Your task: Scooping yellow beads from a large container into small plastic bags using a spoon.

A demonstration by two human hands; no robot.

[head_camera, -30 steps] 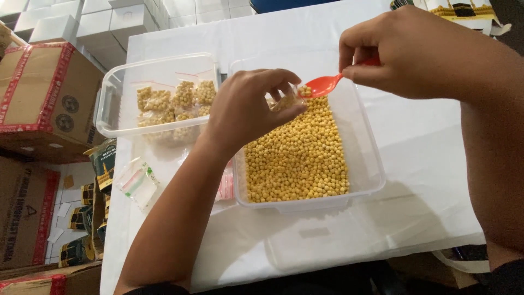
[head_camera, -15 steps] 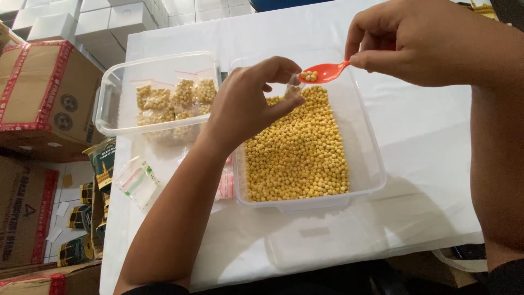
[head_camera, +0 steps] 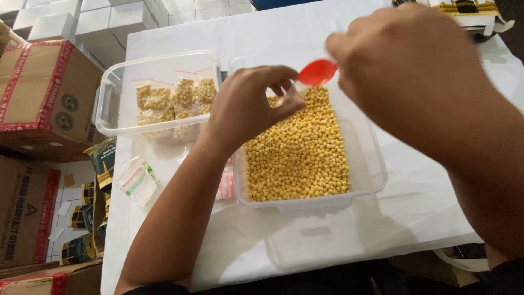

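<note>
Spoon bowl (head_camera: pixel 318 71), pinched by right hand (head_camera: pixel 406 71), sits just upper-right of small clear bag (head_camera: pixel 288 94) gripped by left hand (head_camera: pixel 248 106), centre frame.

Two clear plastic tubs (head_camera: pixel 376 175), one red spoon (head_camera: pixel 318 71), two hands (head_camera: pixel 248 106) (several filled bags (head_camera: pixel 183 95), uncountable)

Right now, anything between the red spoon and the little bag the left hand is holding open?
Nothing visible. The red spoon, held by the right hand, sits right at the small clear bag pinched by the left hand, above the tub of yellow beans. The bag's mouth is blurred.
</note>
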